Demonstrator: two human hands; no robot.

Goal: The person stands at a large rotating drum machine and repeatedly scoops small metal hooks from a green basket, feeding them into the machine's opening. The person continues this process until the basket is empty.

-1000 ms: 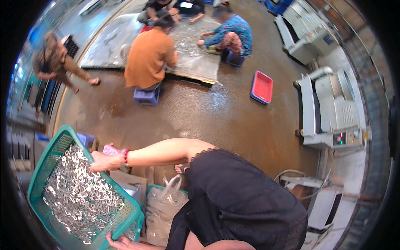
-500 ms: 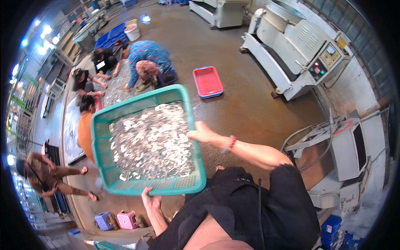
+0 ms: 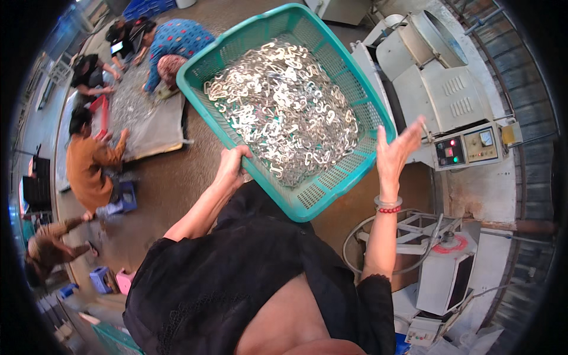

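In front of my body is a green plastic basket [image 3: 334, 192] with perforated walls, turned at an angle. Many small shiny metal pieces [image 3: 284, 103], several shaped like S-hooks, lie heaped inside it. My left hand [image 3: 232, 165] is closed on the rim at the basket's near left side. At the right side, my right hand [image 3: 396, 148] is open, fingers stretched and thumb apart; its thumb is close to the rim, and I cannot tell whether it touches.
A grey machine [image 3: 452, 97] with a control panel [image 3: 467, 147] stands at the right, above a metal frame and hose [image 3: 414, 236]. At the far left, people, one in an orange top [image 3: 89, 163], sit around a sheet [image 3: 154, 127] spread with metal pieces. Stools [image 3: 103, 279] stand lower left.
The basket has swung right and away from me, turning clockwise. My right hand has let go of the rim and opened. My left hand now grips farther up. The red tray is out of sight.
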